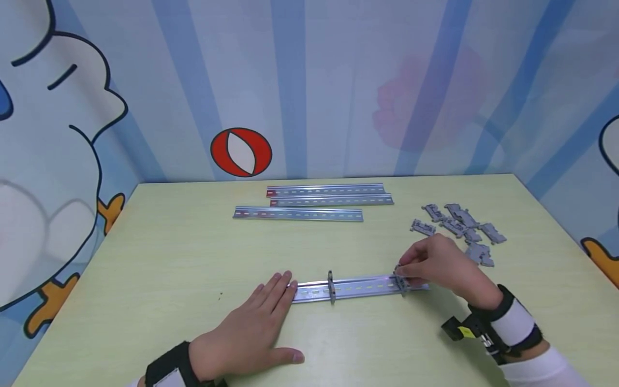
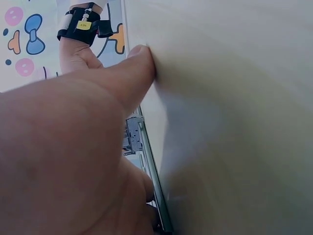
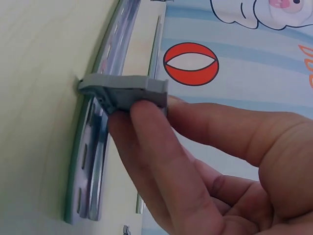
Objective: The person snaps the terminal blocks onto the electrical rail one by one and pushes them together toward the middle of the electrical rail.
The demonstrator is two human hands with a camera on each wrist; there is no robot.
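Note:
A slotted metal DIN rail [image 1: 365, 287] lies crosswise on the table in front of me. My left hand [image 1: 251, 328] rests flat at its left end, fingers straight and thumb spread to the side. One grey plastic clip [image 1: 331, 288] stands upright across the rail near its middle. Toward the right end, my right hand [image 1: 447, 266] pinches another grey plastic clip [image 3: 124, 90] between thumb and fingers. That clip sits across the rail, its lower edge right at the rail's edge in the right wrist view. The left hand's fingertips are mostly hidden in the left wrist view.
Three more rails [image 1: 297, 214] lie along the back of the table, roughly parallel. Several loose grey clips [image 1: 454, 228] are heaped at the back right, beyond the right hand. A printed backdrop [image 1: 329, 97] stands behind the table.

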